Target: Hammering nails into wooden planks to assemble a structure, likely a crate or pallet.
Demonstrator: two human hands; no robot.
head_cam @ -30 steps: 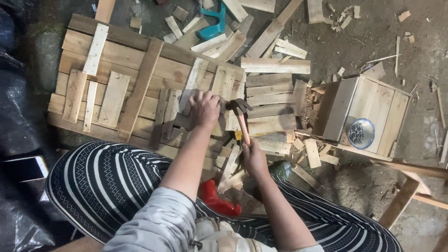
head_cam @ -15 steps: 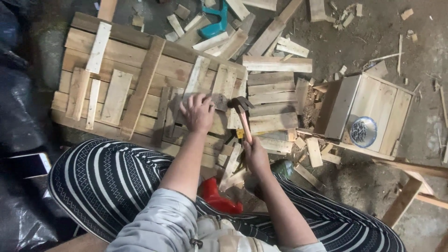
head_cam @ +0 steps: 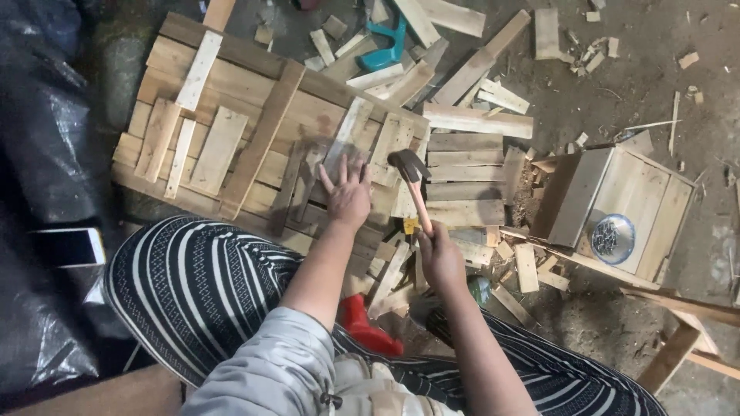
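At frame centre, the left hand (head_cam: 348, 192) lies spread flat on one slat (head_cam: 339, 146), while the right hand (head_cam: 439, 254) grips one hammer (head_cam: 412, 181), its head seemingly raised.

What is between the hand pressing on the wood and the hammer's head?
Only pale wooden slats show between the left hand and the hammer head in the head view; nothing else lies there.

Single view, worn on the head, looking steeply down past striped knees (head_cam: 200, 285) onto the floor. Close in: both forearms reach up from the bottom edge. Wooden boards (head_cam: 254, 131) fill the upper middle, a box (head_cam: 617, 208) at right.
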